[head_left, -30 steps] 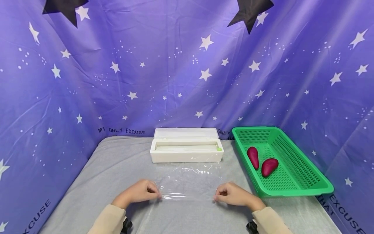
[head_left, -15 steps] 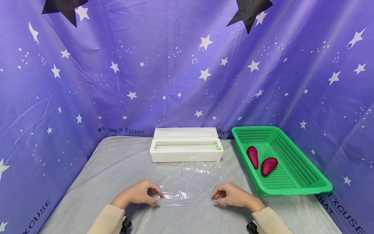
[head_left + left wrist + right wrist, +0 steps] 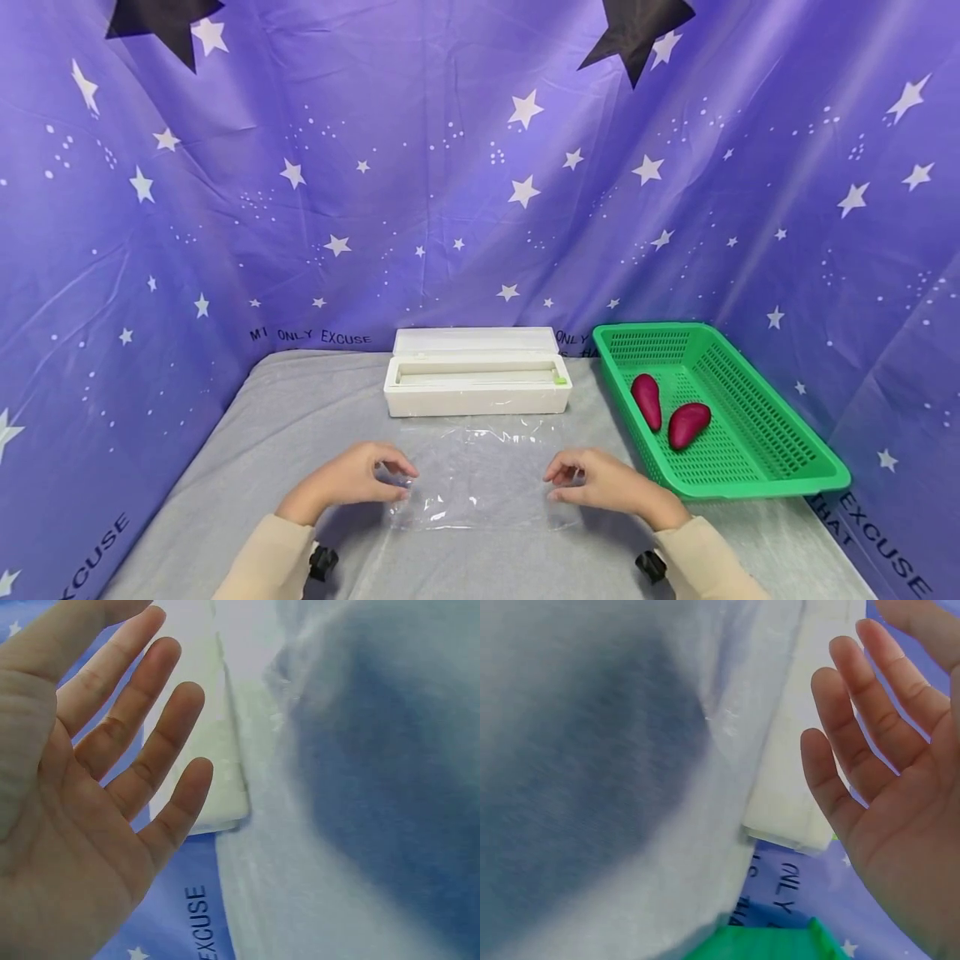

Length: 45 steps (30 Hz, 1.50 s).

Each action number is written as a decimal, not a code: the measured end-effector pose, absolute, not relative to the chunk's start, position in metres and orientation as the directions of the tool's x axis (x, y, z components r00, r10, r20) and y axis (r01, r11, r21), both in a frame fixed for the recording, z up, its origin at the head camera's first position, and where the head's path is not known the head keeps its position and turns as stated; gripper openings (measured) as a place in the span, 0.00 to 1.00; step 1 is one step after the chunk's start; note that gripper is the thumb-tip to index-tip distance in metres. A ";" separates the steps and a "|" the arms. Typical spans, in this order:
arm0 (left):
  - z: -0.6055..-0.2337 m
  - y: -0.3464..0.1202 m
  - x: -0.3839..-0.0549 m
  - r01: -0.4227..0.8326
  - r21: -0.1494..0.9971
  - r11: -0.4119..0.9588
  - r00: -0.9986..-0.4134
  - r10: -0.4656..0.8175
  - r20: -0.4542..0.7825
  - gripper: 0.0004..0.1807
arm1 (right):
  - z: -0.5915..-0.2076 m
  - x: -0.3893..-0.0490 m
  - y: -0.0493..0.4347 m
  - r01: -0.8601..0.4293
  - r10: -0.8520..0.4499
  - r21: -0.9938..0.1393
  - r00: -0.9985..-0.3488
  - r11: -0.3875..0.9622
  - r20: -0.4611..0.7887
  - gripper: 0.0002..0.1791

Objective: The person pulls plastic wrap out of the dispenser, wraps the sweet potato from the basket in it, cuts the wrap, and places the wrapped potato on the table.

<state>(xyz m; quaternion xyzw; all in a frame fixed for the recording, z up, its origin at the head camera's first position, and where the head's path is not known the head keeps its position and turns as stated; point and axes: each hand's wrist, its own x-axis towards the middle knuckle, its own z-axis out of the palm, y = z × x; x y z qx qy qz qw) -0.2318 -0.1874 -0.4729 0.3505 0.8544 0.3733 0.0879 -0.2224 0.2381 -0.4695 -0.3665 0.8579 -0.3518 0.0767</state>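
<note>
A clear sheet of plastic wrap (image 3: 480, 479) lies flat on the grey cloth, its front edge showing as a faint shiny line. It stretches back to the front of a white wrap dispenser box (image 3: 477, 402), whose lid stands raised behind it. Over the sheet's left side hovers my left hand (image 3: 358, 477), thumb and fingers apart with nothing between them. On the opposite side my right hand (image 3: 600, 482) is held the same way, holding nothing. Both wrist views show the palms with loosely spread fingers, the dispenser box (image 3: 214, 765) beyond them.
To the right stands a green plastic basket (image 3: 780, 417) with two dark red, sweet-potato-like pieces (image 3: 688, 426) inside. The grey cloth (image 3: 255, 433) covers the table. A purple star-patterned curtain (image 3: 450, 167) encloses the back and sides.
Both hands pinched the front corners of the wrap a second ago. They have let go and risen slightly away, and the sheet's front edge has settled onto the cloth.
</note>
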 end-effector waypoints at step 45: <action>-0.447 -0.149 -0.242 0.609 0.652 0.452 -0.770 0.534 0.349 0.22 | -0.363 -0.261 0.309 -0.488 -0.457 -0.526 -0.867 0.697 0.198 0.08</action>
